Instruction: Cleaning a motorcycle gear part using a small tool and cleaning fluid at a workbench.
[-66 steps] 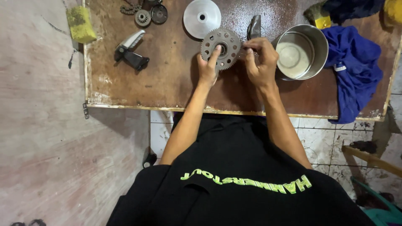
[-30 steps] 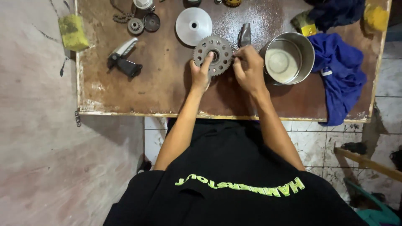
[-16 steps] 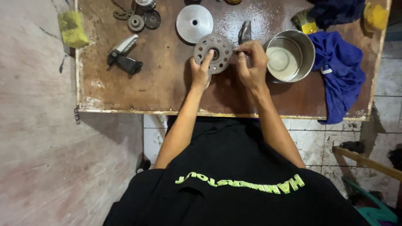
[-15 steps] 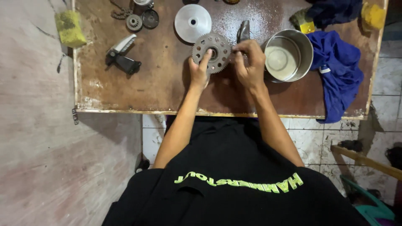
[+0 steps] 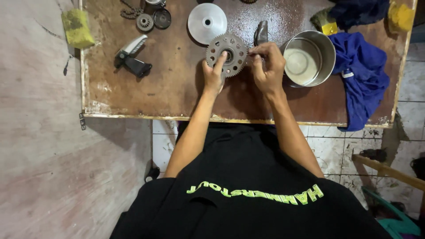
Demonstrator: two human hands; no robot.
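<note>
A round grey toothed wheel (image 5: 230,47) with several holes is held over the brown worktable (image 5: 177,88). My left hand (image 5: 214,75) grips its lower left edge, the index finger laid across toward the hub. My right hand (image 5: 267,67) is at the wheel's right edge, fingertips pinched together against the rim; whether they hold a small part I cannot tell. A dark metal piece (image 5: 260,32) lies just behind my right hand.
A silver disc (image 5: 207,17) lies behind the wheel. A steel bowl (image 5: 310,57) stands at the right, beside a blue cloth (image 5: 361,75). A black and silver part (image 5: 131,57), small gears (image 5: 144,21) and a yellow sponge (image 5: 77,28) lie at the left.
The toothed wheel and both hands stay at the same spot on the table. My right fingertips have shifted slightly along the wheel's right rim. The view has shifted a little.
</note>
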